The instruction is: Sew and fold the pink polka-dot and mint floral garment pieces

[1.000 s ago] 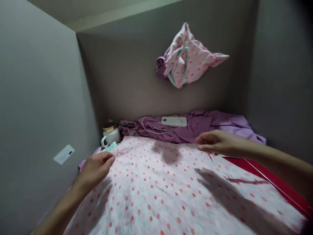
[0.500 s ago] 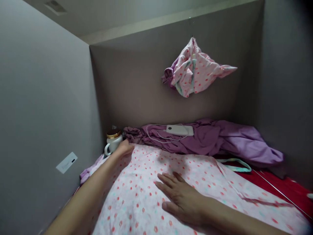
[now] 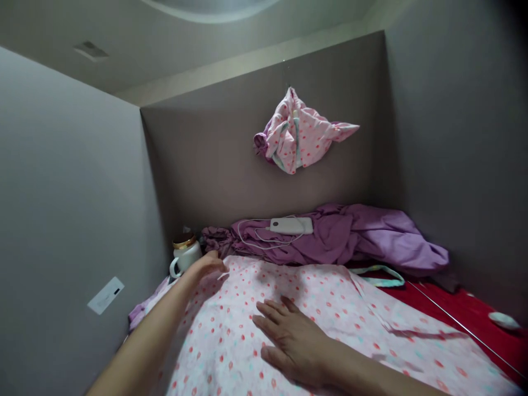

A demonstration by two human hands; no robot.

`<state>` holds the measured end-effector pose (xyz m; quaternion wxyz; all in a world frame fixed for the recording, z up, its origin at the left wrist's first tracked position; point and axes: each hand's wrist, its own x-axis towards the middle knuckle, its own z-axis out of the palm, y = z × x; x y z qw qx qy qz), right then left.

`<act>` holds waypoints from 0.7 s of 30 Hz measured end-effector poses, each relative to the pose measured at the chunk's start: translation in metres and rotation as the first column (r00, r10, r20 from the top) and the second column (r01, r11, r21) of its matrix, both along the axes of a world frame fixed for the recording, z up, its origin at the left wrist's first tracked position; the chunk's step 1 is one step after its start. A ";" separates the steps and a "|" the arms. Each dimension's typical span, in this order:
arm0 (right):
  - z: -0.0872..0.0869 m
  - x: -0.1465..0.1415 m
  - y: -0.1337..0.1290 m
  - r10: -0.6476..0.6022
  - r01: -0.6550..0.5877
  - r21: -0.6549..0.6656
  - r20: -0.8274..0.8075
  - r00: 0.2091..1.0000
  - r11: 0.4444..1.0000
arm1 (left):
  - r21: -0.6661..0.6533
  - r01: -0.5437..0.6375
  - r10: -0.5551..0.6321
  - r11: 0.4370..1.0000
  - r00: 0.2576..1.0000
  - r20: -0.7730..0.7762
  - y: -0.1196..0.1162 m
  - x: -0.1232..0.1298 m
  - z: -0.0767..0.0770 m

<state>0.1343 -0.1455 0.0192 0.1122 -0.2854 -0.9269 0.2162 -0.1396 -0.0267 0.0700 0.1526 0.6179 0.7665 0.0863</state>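
A pale pink cloth with red dots (image 3: 231, 324) lies spread out before me, seemingly part of a garment. At its far left corner, my left hand (image 3: 209, 264) pinches the edge, where a small fold shows at the fingertips. My right hand (image 3: 291, 341) rests flat on the middle of the cloth, fingers spread and holding nothing. A light green strap (image 3: 381, 276) loops out beyond the cloth's far right edge. Close beside my left hand stands a white mug (image 3: 186, 257) with a gold-rimmed dark lid.
Purple clothing (image 3: 330, 242) is heaped along the back wall, with a white phone-like device (image 3: 291, 225) and white cable on top. A dotted pink bundle (image 3: 309, 137) hangs from the wall. Red fabric (image 3: 445, 308) and a thin rod (image 3: 457, 324) lie right. Grey panels (image 3: 74, 192) enclose the sides.
The camera view has tilted up and shifted right. My left hand has lifted the cloth's corner slightly into a small fold. My right hand stays flat on the cloth.
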 end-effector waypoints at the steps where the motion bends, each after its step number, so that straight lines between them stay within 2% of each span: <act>1: 0.000 0.000 0.000 0.000 0.000 0.000 -0.001 1.000 1.000 | 0.006 0.004 -0.004 1.000 1.000 -0.018 0.000 0.004 0.000; 11: -0.005 0.001 0.003 0.001 -0.001 0.001 -0.034 0.999 1.000 | -0.051 0.015 -0.020 0.999 0.996 -0.089 -0.003 0.010 0.018; 17: -0.012 0.002 0.000 0.008 -0.008 0.002 -0.103 0.995 1.000 | -0.039 0.017 -0.021 0.999 0.995 -0.101 -0.017 0.031 0.039; 18: -0.013 0.001 0.001 0.010 -0.013 -0.021 -0.147 0.989 1.000 | -0.037 0.019 -0.023 0.999 0.995 -0.099 -0.018 0.037 0.042; 19: -0.013 0.000 0.003 -0.017 -0.007 -0.104 -0.225 0.974 0.995 | -0.038 0.022 -0.025 0.999 0.995 -0.092 -0.019 0.043 0.044; 20: -0.012 -0.003 0.007 -0.087 0.009 -0.237 -0.321 0.943 0.971 | -0.042 0.025 -0.028 0.999 0.996 -0.079 -0.021 0.050 0.044; 21: -0.010 -0.007 0.013 -0.194 0.020 -0.395 -0.405 0.893 0.919 | -0.052 0.029 -0.032 0.998 0.998 -0.059 -0.023 0.056 0.044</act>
